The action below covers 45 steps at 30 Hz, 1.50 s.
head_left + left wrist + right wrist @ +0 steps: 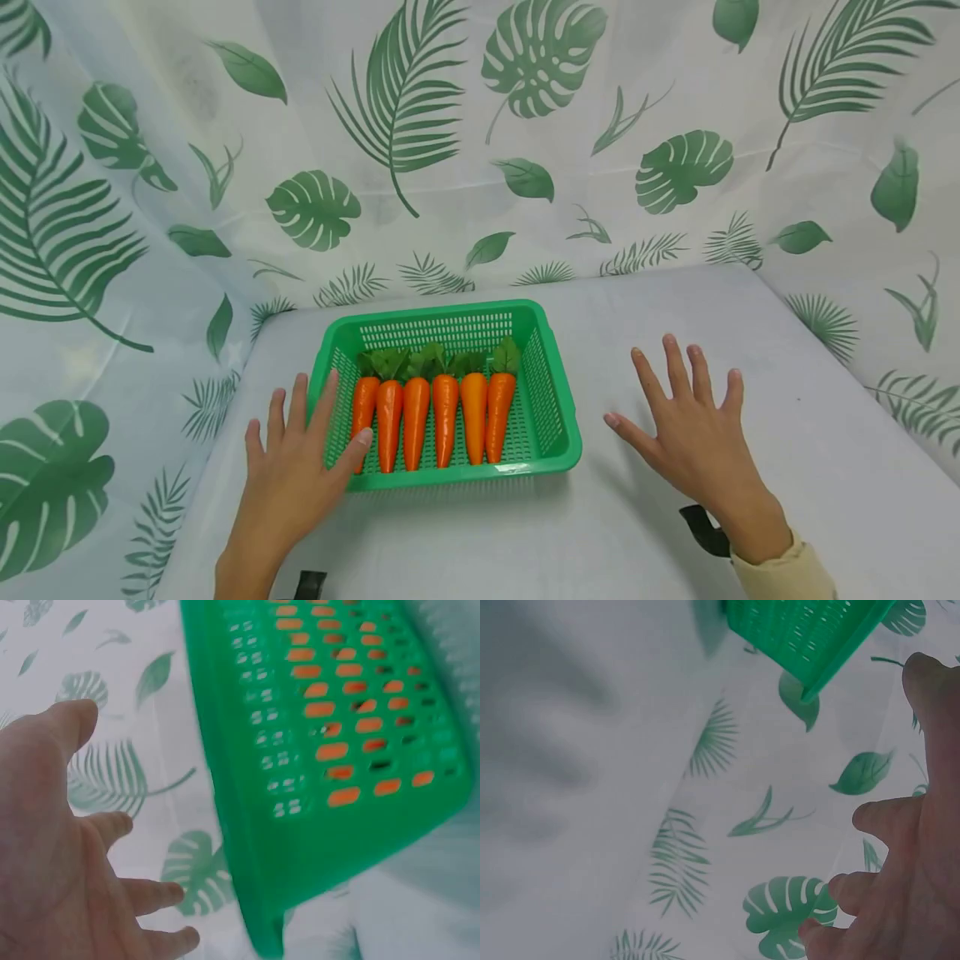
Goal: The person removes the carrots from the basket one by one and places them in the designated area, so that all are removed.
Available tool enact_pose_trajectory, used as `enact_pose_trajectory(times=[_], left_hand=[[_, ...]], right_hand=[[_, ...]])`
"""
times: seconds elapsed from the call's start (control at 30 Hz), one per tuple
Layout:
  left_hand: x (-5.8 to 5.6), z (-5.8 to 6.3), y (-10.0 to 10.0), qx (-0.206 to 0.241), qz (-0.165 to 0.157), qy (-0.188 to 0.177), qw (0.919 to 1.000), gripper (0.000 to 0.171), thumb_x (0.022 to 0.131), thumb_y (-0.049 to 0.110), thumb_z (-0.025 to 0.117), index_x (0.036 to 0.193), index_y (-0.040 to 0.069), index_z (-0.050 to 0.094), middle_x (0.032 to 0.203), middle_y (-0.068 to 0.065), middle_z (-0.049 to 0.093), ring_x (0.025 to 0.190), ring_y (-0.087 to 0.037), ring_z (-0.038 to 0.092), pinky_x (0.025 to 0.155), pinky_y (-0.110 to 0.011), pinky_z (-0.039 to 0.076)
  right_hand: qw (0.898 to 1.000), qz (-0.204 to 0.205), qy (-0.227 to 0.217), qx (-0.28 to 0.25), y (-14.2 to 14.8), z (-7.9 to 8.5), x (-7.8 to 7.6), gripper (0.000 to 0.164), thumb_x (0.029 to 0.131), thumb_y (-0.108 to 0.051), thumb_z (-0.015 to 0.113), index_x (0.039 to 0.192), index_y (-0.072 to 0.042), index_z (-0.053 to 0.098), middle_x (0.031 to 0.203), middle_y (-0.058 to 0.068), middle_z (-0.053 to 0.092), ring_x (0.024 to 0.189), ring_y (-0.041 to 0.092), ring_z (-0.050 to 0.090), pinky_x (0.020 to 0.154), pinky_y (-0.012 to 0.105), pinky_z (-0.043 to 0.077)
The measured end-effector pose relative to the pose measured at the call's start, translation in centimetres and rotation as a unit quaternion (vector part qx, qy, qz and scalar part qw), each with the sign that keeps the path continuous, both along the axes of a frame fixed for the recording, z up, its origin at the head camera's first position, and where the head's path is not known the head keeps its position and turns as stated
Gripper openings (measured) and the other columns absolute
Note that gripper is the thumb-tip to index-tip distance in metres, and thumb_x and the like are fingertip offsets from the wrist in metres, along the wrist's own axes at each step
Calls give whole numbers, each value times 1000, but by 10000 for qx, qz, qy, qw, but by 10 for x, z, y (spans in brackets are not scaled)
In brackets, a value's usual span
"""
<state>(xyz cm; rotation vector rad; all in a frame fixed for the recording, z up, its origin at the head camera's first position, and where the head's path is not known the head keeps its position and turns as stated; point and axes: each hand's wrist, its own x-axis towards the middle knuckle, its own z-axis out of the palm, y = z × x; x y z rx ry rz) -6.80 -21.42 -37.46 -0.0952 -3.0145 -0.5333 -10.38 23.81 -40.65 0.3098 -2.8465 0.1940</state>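
Note:
A green plastic basket point(558, 400) with slotted walls stands on the white table. Inside it several orange carrots point(445, 417) with leafy green tops lie side by side in a row, tips toward me. My left hand point(296, 475) is spread over the basket's near left corner, its thumb overlapping the leftmost carrot in the head view. In the left wrist view that hand point(67, 847) holds nothing, and orange shows through the basket's wall point(247, 825). To the right of the basket my right hand point(693, 433) hovers with fingers spread, apart from the basket and holding nothing.
White cloth with green leaf prints point(536, 179) hangs behind the table and along both sides. The white tabletop point(480, 542) extends in front of the basket and to its right. A dark strap point(705, 531) shows at my right wrist, beside a pale yellow sleeve point(783, 575).

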Motion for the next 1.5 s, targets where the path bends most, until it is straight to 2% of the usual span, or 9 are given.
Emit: enact_pose_trajectory(times=[0.27, 0.5, 0.7, 0.87, 0.97, 1.03, 1.1, 1.27, 1.5], left_hand=[[-9, 9, -36, 742, -218, 276, 9966, 87, 109, 49, 58, 174, 14, 14, 172, -34, 9, 153, -62, 7, 108, -86, 11], [-8, 18, -61, 1391, -250, 239, 9897, 86, 109, 39, 63, 175, 23, 9, 177, -23, 2, 154, -58, 15, 102, -88, 22], [-10, 17, -76, 1645, -229, 689, 9837, 83, 109, 30, 65, 174, 19, 15, 173, -27, 16, 149, -57, 28, 102, -84, 30], [-19, 7, -92, 2165, -169, 784, 9730, 79, 112, 26, 59, 175, 20, 12, 174, -22, 20, 145, -56, 37, 104, -77, 35], [-26, -4, -100, 2640, -255, 719, 9615, 77, 114, 23, 56, 175, 25, 9, 176, -15, 16, 149, -54, 33, 120, -48, 35], [-30, -12, -104, 2867, -289, 658, 9553, 76, 115, 22, 53, 175, 29, 7, 177, -12, 13, 152, -52, 29, 114, -24, 33], [-34, -19, -106, 3001, -307, 578, 9517, 75, 116, 23, 51, 174, 32, 5, 178, -11, 12, 153, -51, 26, 101, -11, 31], [-41, -36, -105, 3169, -185, 444, 9472, 70, 117, 29, 45, 174, 34, 5, 175, -19, 18, 153, -51, 28, 101, -11, 32], [-54, -49, -107, 3972, -433, 224, 9165, 62, 119, 30, 38, 174, 34, 9, 171, -23, 25, 150, -51, 33, 102, -13, 42]], right_hand=[[10000, 11, -32, 3, 1, -2, 2, 93, 96, -59, 71, 166, -9, 36, 173, 30, 15, 155, 57, 12, 113, 82, -2], [10000, 14, -18, 5, 4, -4, 3, 93, 96, -59, 72, 167, -10, 35, 173, 30, 16, 155, 57, 13, 113, 83, -1], [10000, -8, -65, -11, 4, -5, 3, 93, 96, -59, 71, 167, -10, 35, 173, 30, 15, 155, 57, 12, 113, 83, -2], [9999, -6, -131, -70, 4, -6, 4, 93, 97, -58, 71, 167, -9, 35, 173, 31, 15, 155, 57, 11, 113, 83, -2], [9999, 27, -70, -74, 5, -7, 5, 92, 96, -58, 71, 166, -9, 36, 172, 31, 17, 154, 57, 14, 112, 84, 0], [10000, 39, -36, -59, 5, -8, 5, 92, 96, -58, 71, 166, -9, 37, 172, 31, 18, 154, 57, 15, 112, 84, 1], [10000, 45, -25, -61, 6, -8, 5, 92, 96, -58, 72, 166, -9, 37, 172, 31, 18, 153, 57, 16, 112, 84, 2], [9999, 73, -15, -73, 6, -9, 6, 91, 96, -57, 72, 165, -9, 38, 171, 32, 19, 153, 58, 17, 111, 84, 3], [9999, 110, -13, -78, 7, -10, 6, 90, 97, -57, 72, 165, -9, 38, 171, 32, 20, 152, 58, 19, 110, 85, 4]])
